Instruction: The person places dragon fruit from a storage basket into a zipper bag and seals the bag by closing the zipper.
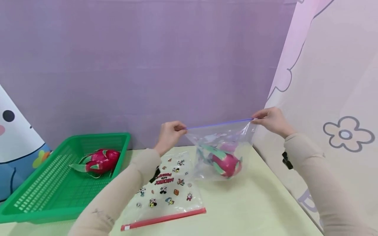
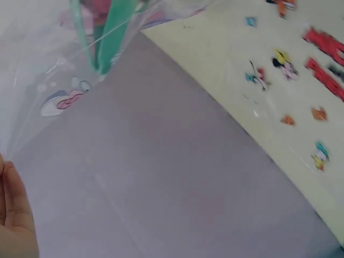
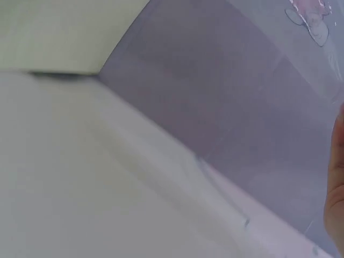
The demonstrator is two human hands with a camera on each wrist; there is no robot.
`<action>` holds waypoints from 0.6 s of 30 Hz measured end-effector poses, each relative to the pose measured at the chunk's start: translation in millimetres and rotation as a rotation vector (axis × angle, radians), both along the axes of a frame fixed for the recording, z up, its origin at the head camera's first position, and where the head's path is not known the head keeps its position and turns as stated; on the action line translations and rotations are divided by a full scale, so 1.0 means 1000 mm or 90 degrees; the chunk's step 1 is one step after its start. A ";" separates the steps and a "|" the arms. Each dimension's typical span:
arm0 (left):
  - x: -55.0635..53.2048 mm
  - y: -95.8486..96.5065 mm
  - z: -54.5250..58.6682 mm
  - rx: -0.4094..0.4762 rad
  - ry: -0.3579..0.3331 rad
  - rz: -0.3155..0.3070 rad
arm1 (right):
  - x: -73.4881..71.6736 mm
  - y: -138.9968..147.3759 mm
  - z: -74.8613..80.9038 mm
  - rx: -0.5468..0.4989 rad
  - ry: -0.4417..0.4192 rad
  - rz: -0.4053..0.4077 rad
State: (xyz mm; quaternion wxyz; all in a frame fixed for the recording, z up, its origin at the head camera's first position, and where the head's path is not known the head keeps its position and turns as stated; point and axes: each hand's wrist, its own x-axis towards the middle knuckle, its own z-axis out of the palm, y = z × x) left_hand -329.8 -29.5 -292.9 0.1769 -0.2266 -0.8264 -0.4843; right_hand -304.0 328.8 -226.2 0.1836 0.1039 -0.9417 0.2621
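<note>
A clear zip bag (image 1: 203, 170) with a purple zip strip along its top hangs between my two hands. Inside it lies a pink dragon fruit (image 1: 227, 164) with green scales. My left hand (image 1: 171, 134) pinches the left end of the zip edge, and my right hand (image 1: 273, 121) pinches the right end. In the left wrist view, the bag's printed film (image 2: 54, 70) stretches up from the fingers. A second clear zip bag (image 1: 165, 196), printed with cartoon figures and with a red zip strip, lies flat on the table below my left hand.
A green plastic basket (image 1: 59, 209) stands at the left with another dragon fruit (image 1: 103, 160) in it. The pale table (image 1: 242, 209) meets a purple backdrop (image 1: 147, 65) behind and a light patterned wall (image 1: 333, 98) on the right.
</note>
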 end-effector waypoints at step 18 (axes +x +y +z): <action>-0.029 0.052 -0.026 0.007 0.014 0.032 | -0.018 0.022 -0.023 0.004 0.051 -0.082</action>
